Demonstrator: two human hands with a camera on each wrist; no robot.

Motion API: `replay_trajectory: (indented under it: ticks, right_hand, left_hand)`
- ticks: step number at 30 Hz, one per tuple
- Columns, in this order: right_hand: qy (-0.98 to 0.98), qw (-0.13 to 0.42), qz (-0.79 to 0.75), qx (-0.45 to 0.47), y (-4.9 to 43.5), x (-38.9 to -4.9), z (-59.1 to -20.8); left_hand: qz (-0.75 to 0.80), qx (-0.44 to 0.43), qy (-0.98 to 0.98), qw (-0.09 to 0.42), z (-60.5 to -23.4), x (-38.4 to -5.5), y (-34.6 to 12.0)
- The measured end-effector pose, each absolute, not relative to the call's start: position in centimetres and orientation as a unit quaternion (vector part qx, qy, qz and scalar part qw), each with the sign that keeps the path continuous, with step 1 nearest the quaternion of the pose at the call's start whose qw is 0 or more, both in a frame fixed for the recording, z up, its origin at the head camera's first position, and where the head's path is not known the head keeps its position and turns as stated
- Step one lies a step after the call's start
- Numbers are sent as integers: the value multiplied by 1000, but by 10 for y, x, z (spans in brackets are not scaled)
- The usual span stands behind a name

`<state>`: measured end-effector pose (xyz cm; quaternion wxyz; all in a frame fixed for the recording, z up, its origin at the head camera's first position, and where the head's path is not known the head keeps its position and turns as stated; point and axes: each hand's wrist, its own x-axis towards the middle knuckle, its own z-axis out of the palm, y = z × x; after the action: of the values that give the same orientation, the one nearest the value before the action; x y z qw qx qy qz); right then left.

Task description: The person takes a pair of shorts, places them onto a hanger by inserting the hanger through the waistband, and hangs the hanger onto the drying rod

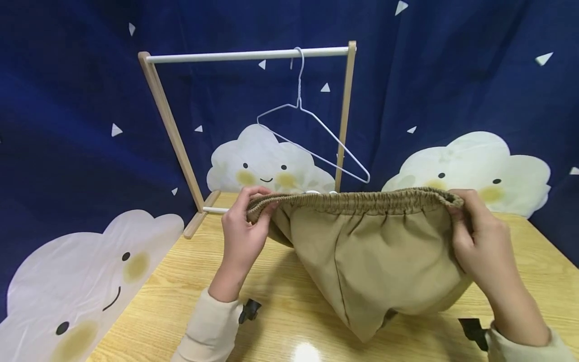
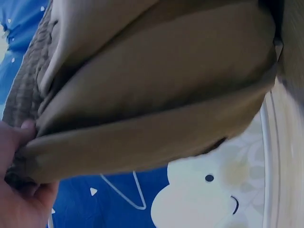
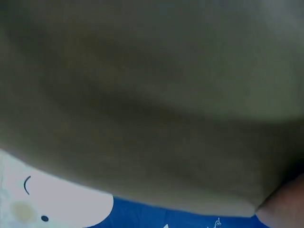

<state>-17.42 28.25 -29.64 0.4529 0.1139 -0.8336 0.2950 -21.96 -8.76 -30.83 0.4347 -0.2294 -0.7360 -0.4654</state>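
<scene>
Khaki shorts point(image 1: 384, 256) hanging from their waistband point(image 1: 362, 202), left fingers point(image 1: 246, 195) pinching its left end, right fingers point(image 1: 472, 201) its right.

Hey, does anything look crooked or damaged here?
The hanger on the rail looks askew: its right end sits lower than its left, though perspective may exaggerate it. The garment shows no obvious damage.

Garment point(image 1: 384, 256) before rack point(image 1: 167, 118), seemingly above table point(image 1: 149, 322)

Khaki garment point(image 1: 389, 256), waistband point(image 1: 362, 202) in both hands point(image 1: 244, 231) point(image 1: 486, 244) — white hanger point(image 1: 299, 93) on the rail point(image 1: 249, 55) behind
</scene>
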Motion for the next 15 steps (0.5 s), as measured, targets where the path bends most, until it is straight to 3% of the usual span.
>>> replay_trajectory:
  ticks: [4,7,15]
  right_hand:
    - [-828,469,286,111,289,-176,-295]
    - [-822,468,299,127,295,-179,-296]
    - [-868,401,246,160,307,-189,-303]
  left_hand:
    - [-459,-272,-754,385,-306,-220,-97]
    - [-454,-317,-769,319,-305,-221,-105]
    - [-360,-356,-854,119,-316,-226,-107]
